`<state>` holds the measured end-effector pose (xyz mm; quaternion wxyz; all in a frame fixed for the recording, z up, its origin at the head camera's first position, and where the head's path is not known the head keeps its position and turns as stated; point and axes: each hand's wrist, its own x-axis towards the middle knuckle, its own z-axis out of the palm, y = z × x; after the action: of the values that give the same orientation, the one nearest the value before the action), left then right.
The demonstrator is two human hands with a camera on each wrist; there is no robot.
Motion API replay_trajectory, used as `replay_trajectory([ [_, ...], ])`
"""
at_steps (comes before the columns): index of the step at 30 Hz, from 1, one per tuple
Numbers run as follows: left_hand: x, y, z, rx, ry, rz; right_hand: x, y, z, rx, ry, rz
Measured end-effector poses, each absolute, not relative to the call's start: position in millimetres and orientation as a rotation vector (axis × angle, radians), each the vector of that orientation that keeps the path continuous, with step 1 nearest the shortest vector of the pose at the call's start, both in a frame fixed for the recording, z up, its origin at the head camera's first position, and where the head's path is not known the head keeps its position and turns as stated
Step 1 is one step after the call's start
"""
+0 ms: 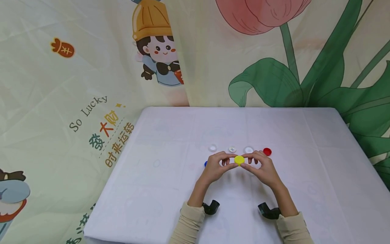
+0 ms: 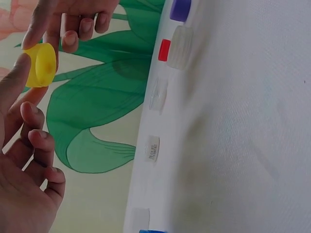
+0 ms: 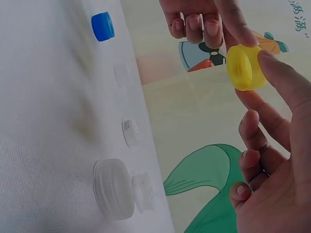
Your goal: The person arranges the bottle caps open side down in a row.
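Observation:
Both hands hold one yellow bottle cap [image 1: 239, 160] up above the table. My left hand [image 1: 214, 167] pinches its left side with thumb and forefinger, and my right hand [image 1: 263, 168] pinches the right side likewise. In the left wrist view, the hollow underside of the yellow cap [image 2: 46, 65] faces the table. The other fingers of each hand are bent and touch nothing. Beyond the hands lie a red cap [image 1: 267, 151] and several clear or whitish caps [image 1: 248, 149]. A blue cap [image 1: 205, 164] is mostly hidden behind the left hand.
A white cloth covers the table [image 1: 146, 189]. The left wrist view shows a purple cap [image 2: 180, 9] beside a large translucent cap [image 2: 180, 47]. Black wrist mounts [image 1: 211, 207] stick inward from both forearms. A printed curtain [image 1: 207, 67] hangs behind the table.

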<state>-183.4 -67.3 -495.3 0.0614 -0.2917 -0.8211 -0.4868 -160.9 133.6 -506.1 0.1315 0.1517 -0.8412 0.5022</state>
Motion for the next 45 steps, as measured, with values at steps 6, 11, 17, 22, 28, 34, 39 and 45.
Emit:
replay_trajectory([
  [6,-187,-73,-496,-0.906,-2.522,-1.306,-165,132,-509,0.489,-2.478,1.393],
  [11,-191,-77,-496,-0.936,-2.611,-1.063,-170,127,-516,0.518,-2.554,1.313],
  [17,-195,-78,-502,-0.908,-2.809,-0.718,-175,120,-528,0.564,-2.657,1.085],
  [22,-196,-77,-507,-0.87,-2.926,-0.537,-177,116,-536,0.608,-2.706,0.912],
  [28,-198,-75,-516,-0.827,-2.965,-0.443,-179,112,-542,0.588,-2.737,0.851],
  [34,-199,-73,-522,-0.809,-2.959,-0.426,-181,110,-549,0.557,-2.777,0.81],
  [39,-199,-74,-523,-0.792,-2.961,-0.408,-182,111,-550,0.567,-2.786,0.788],
  [45,-200,-82,-516,-0.734,-2.995,-0.43,-182,110,-550,0.576,-2.792,0.778],
])
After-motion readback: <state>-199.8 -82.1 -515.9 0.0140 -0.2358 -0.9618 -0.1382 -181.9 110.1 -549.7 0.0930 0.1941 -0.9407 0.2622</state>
